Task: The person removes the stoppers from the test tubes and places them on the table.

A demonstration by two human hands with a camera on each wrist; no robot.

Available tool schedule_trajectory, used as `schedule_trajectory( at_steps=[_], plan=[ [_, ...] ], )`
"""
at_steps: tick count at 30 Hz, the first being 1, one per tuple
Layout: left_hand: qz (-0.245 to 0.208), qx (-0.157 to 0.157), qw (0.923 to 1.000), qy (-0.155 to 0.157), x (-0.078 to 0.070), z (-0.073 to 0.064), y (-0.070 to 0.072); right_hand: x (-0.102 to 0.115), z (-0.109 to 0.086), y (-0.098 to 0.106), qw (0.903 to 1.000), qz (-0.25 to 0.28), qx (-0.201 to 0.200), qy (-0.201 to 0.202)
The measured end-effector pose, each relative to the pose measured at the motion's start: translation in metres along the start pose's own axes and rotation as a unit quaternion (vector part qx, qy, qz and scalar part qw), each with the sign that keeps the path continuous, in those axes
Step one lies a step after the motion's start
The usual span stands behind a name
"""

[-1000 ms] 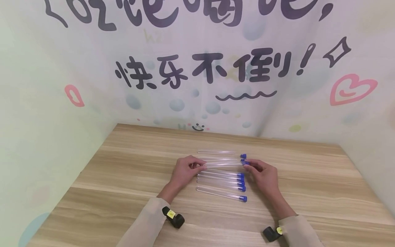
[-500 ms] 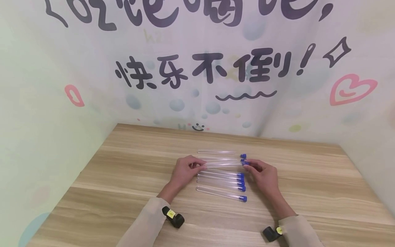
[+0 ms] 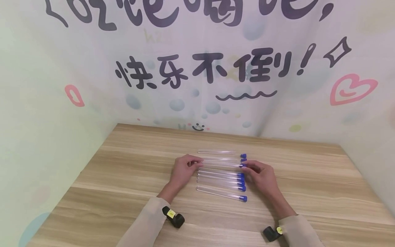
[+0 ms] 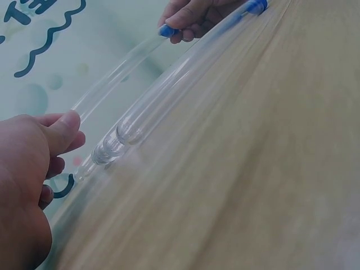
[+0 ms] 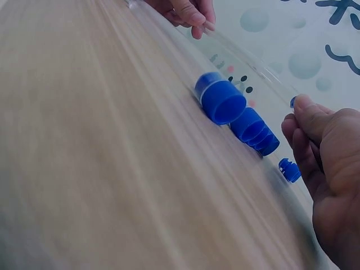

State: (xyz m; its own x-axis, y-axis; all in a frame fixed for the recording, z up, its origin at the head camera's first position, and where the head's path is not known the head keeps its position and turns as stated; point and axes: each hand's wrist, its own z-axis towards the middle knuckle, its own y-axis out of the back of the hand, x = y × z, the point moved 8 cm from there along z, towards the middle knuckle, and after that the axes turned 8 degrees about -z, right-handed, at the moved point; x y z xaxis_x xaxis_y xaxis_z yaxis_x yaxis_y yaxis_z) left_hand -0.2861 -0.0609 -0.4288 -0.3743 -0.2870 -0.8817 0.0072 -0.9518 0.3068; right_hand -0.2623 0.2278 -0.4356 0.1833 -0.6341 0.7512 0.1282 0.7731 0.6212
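Between the two hands is a clear test tube point(image 3: 220, 164) with a blue cap point(image 4: 166, 30). My left hand point(image 3: 184, 170) pinches its rounded end between thumb and fingers. On the other end, my right hand point(image 3: 262, 175) grips the blue cap. In the left wrist view the tube is raised over the capped tubes point(image 4: 169, 93) lying beside it. Nearer the person lies another capped test tube point(image 3: 220, 193), apart from the group. Beyond the held tube are uncapped tubes point(image 3: 216, 151), with loose blue caps point(image 3: 243, 155) at their right ends.
Everything lies on a wood-grain table point(image 3: 135, 157). A white printed cloth point(image 3: 197, 113) with dark lettering hangs behind its far edge. Black wrist cameras point(image 3: 176, 219) sit at both sleeves.
Both hands have shifted slightly left with the test tube. Its capped end has come down a little toward the person in the head view. The tubes on the table stay put.
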Motion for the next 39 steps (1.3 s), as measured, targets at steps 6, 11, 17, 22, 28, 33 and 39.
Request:
schedule_trajectory(
  at_steps=[6,11,17,22,28,33,39],
  plan=[
    [0.0,-0.003,0.9998,0.019,0.003,0.0,0.0,0.001,0.0,-0.004,0.9996,0.017,0.02,0.003],
    [0.001,0.0,0.9996,0.027,0.004,0.0,0.001,-0.001,0.0,-0.007,0.9987,0.035,0.036,-0.002],
    [0.01,0.002,0.9996,0.028,0.005,0.001,0.001,-0.001,0.001,-0.007,0.9983,0.043,0.038,-0.002],
    [0.011,-0.001,0.9995,0.031,0.005,0.001,0.002,-0.003,0.001,-0.006,0.9992,0.026,0.027,-0.012],
    [0.007,-0.013,0.999,0.043,0.006,0.001,0.004,-0.004,0.001,-0.002,0.9999,-0.002,-0.003,-0.011],
    [0.005,-0.026,0.998,0.057,0.008,0.002,0.006,-0.005,0.003,0.004,0.9989,-0.012,-0.045,-0.004],
    [0.014,-0.02,0.997,0.074,0.011,0.002,0.005,-0.005,0.004,0.009,0.9973,-0.029,-0.067,0.002]
  ],
)
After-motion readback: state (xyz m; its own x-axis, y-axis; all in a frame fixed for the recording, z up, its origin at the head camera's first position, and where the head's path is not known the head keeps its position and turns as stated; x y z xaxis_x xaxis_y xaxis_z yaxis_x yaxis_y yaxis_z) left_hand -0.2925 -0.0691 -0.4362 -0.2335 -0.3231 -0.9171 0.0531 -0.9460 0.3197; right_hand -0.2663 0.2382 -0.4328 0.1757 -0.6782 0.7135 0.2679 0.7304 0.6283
